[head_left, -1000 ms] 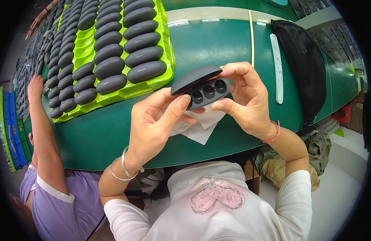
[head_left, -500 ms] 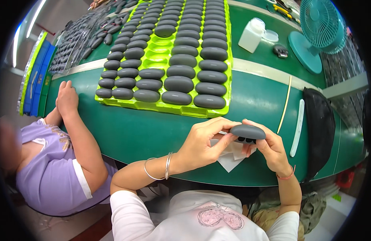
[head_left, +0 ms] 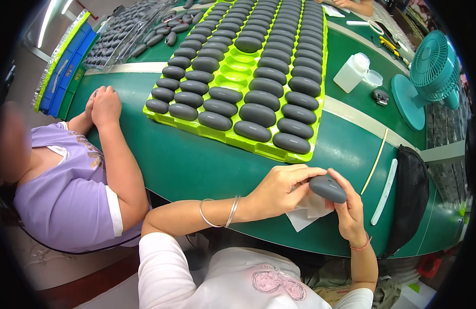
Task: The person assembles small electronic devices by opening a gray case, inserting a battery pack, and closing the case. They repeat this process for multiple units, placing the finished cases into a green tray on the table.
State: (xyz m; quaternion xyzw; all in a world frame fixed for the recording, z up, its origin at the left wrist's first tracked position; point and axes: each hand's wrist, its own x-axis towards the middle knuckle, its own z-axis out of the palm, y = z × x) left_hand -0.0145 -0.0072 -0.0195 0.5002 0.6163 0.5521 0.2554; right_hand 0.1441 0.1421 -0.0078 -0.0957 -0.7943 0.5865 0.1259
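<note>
Both my hands hold a dark grey, oval, pebble-shaped piece just above the near part of the table. The fingertips of my left hand pinch its left end. My right hand grips the right side, with the thumb below and the fingers along the far edge. Its smooth top with a small mark faces up, and its underside is hidden. Under my hands a crumpled white wipe is partly covered. Beyond them stands a lime-green tray filled with rows of similar grey pieces, a few slots bare.
A co-worker's clasped hands rest at the left. Stacked crates and a clear tray of grey pieces lie behind. To the right are a white bottle, a teal fan, a thin stick, a white strip and a black pouch.
The grey piece has been tilted so its top faces up; its underside with black parts showed before. Both hands still hold it. The whole view has shifted and turned slightly.
</note>
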